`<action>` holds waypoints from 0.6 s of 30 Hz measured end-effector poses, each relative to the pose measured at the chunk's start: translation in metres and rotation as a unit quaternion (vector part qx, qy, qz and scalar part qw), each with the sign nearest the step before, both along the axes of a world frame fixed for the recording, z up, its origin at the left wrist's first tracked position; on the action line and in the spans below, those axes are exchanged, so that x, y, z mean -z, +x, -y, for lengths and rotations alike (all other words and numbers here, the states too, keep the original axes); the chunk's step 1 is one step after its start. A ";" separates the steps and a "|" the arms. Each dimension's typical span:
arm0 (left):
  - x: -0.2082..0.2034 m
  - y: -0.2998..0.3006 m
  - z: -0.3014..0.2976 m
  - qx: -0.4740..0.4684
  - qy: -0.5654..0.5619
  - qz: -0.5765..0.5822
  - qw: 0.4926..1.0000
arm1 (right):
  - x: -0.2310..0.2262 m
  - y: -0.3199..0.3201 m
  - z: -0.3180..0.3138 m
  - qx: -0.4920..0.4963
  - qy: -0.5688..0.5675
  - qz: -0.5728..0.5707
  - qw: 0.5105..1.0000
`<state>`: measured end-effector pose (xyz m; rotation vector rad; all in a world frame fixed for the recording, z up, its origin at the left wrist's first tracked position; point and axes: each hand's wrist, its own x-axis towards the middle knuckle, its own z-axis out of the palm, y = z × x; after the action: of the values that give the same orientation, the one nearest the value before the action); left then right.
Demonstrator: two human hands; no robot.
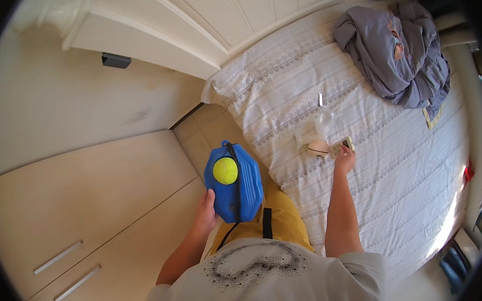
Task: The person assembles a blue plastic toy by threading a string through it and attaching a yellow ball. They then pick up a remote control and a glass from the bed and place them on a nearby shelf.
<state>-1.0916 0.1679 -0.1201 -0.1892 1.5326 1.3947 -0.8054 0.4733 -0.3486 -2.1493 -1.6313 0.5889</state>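
My left hand (207,211) grips the lower left edge of a blue tennis trainer base (251,179), held in front of my body. A yellow tennis ball (225,170) rests on that base, and a black cord (238,189) runs across it and hangs down. My right hand (345,160) reaches over the bed, its fingers closed on a small pale flat object with a dark patch (343,145); what it is I cannot make out. Right beside it lie a pale rounded item with a dark line (317,149) and clear plastic pieces (324,118).
A patterned white sheet (291,70) covers the bed. Bunched grey cloth (393,55) lies at its far right, and a small whitish strip (320,99) lies beyond the plastic. Cream drawers (109,197) with metal handles stand at left, below a wall with a dark box (116,60).
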 end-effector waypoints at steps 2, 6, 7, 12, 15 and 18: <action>-0.010 -0.005 0.002 -0.029 0.008 0.002 1.000 | -0.045 0.010 -0.005 -0.016 0.038 -0.039 0.998; -0.021 -0.014 0.023 -0.089 0.055 0.005 0.995 | -0.165 -0.023 -0.022 -0.163 0.125 -0.135 0.969; -0.019 -0.018 0.033 -0.093 0.069 0.008 0.993 | -0.200 -0.043 -0.022 -0.198 0.136 -0.180 0.954; -0.022 -0.036 0.069 -0.149 0.147 -0.005 0.978 | -0.364 -0.189 0.006 -0.393 0.205 -0.404 0.800; -0.025 -0.055 0.090 -0.186 0.184 -0.008 0.965 | -0.420 -0.284 0.027 -0.392 0.235 -0.452 0.766; -0.026 -0.081 0.106 -0.216 0.202 -0.014 0.955 | -0.468 -0.383 0.044 -0.366 0.230 -0.484 0.761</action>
<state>-1.1731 0.0617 -0.0940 -0.2618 1.2343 2.0346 -1.1880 0.4295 0.1194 -0.5379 -1.6227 1.1115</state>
